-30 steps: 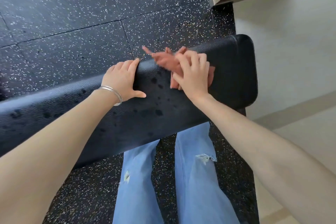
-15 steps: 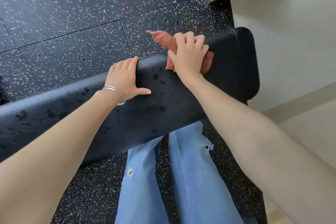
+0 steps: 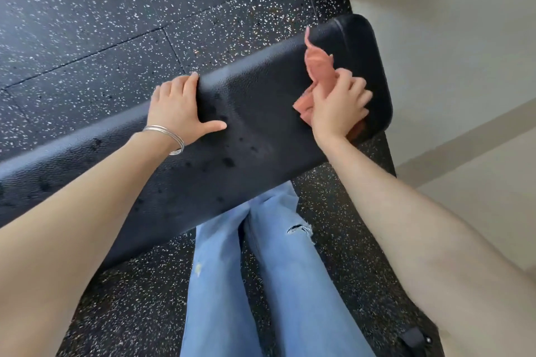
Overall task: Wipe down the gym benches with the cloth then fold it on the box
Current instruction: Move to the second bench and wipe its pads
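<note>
Cloth bunched in my right hand, fingers closed on it, near the worktop's far end. Left hand flat, open, empty, bracing the pad. Droplets remain mid-pad: wiping unfinished, folding not begun; box unseen.

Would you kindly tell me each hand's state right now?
Left hand: open, flat on the bench.
Right hand: closed on the cloth.
</note>
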Demonstrator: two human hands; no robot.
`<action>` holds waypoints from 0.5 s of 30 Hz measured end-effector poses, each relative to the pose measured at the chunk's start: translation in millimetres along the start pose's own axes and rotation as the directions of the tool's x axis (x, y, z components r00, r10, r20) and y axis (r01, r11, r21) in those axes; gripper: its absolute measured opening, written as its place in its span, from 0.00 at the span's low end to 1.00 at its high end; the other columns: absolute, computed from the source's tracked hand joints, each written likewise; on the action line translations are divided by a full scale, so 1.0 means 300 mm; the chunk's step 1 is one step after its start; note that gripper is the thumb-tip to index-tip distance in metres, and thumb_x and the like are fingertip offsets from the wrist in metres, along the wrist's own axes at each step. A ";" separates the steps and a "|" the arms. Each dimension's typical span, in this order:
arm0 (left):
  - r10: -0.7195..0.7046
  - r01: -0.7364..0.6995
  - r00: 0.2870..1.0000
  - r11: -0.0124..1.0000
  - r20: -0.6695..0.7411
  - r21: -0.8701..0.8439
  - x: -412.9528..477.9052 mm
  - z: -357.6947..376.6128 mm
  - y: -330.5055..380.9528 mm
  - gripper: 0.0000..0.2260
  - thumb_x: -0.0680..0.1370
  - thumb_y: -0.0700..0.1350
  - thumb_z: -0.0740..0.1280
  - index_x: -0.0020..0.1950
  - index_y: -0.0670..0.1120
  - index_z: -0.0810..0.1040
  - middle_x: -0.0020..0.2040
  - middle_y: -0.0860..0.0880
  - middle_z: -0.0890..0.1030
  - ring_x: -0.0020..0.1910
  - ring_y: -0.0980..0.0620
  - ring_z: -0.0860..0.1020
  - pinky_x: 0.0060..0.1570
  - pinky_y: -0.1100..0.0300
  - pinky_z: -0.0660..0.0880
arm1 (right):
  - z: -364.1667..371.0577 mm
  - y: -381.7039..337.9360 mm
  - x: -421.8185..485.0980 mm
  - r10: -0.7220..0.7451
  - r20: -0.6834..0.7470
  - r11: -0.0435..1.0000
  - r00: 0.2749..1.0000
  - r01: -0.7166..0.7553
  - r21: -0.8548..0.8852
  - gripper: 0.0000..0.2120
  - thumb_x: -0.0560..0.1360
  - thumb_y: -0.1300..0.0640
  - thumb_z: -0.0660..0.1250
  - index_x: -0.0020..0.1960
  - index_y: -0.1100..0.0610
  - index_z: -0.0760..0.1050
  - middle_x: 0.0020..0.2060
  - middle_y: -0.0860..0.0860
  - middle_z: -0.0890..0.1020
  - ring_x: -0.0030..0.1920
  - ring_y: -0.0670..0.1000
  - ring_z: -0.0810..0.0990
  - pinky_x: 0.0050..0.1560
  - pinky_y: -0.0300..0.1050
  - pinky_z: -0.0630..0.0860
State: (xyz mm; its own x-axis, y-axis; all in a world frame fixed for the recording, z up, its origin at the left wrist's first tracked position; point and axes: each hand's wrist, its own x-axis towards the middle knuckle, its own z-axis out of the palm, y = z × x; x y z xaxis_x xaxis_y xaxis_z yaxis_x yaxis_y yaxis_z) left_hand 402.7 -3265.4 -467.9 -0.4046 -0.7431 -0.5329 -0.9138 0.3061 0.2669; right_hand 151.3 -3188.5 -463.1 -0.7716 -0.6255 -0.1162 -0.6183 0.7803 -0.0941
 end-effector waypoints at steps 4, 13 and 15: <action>-0.011 0.011 0.999 1.000 -0.040 -0.006 0.029 0.007 0.068 0.46 0.68 0.65 0.69 0.75 0.40 0.57 0.71 0.38 0.65 0.69 0.36 0.65 0.71 0.44 0.58 | 0.015 -0.045 -0.166 -0.295 0.038 0.955 0.955 0.295 -0.003 0.19 0.69 0.48 0.71 0.57 0.51 0.74 0.53 0.56 0.77 0.51 0.60 0.73 0.44 0.54 0.69; -0.023 0.024 0.999 1.000 -0.048 0.003 0.018 0.005 0.084 0.50 0.63 0.61 0.75 0.75 0.41 0.57 0.71 0.37 0.65 0.69 0.36 0.63 0.72 0.43 0.58 | -0.040 0.417 -0.125 -0.652 0.203 0.747 0.731 0.665 0.007 0.25 0.61 0.52 0.78 0.57 0.53 0.76 0.51 0.56 0.78 0.48 0.61 0.76 0.42 0.54 0.73; -0.034 0.035 0.999 0.999 -0.041 0.020 0.015 0.007 0.093 0.51 0.62 0.62 0.76 0.76 0.41 0.56 0.72 0.37 0.64 0.70 0.36 0.62 0.72 0.43 0.57 | -0.052 0.461 -0.003 -0.411 0.161 0.909 0.897 0.416 0.002 0.22 0.67 0.52 0.74 0.59 0.53 0.74 0.55 0.56 0.76 0.54 0.61 0.73 0.48 0.55 0.72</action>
State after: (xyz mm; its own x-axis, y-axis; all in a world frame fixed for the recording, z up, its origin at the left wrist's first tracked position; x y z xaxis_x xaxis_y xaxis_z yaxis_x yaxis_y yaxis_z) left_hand 375.1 -3258.9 -464.7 -0.3716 -0.7769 -0.5083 -0.9279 0.2922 0.2317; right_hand 64.1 -3080.0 -460.6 -0.4140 -0.8821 -0.2247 -0.8831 0.4491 -0.1360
